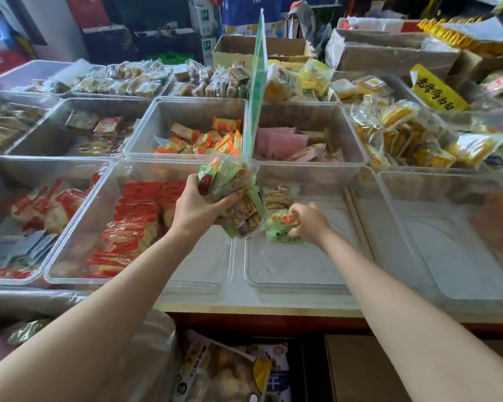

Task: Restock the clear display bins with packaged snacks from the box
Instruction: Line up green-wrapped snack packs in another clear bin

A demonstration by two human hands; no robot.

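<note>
I note my left hand (199, 208) fingers curled around a green snack bundle (233, 195), right hand (308, 221) fingers pinching one green packet (282, 220) inside the clear bin (296, 281).

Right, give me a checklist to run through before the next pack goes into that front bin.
1. Left hand grips the bundle of green packs: ok.
2. Right hand holds one green pack inside the clear bin: ok.
3. Floor space left in that bin: ok.
4. Same green packs already there: ok.
5. Upright green divider clear of both hands: ok.
6. Supply box within reach: cannot tell.
</note>
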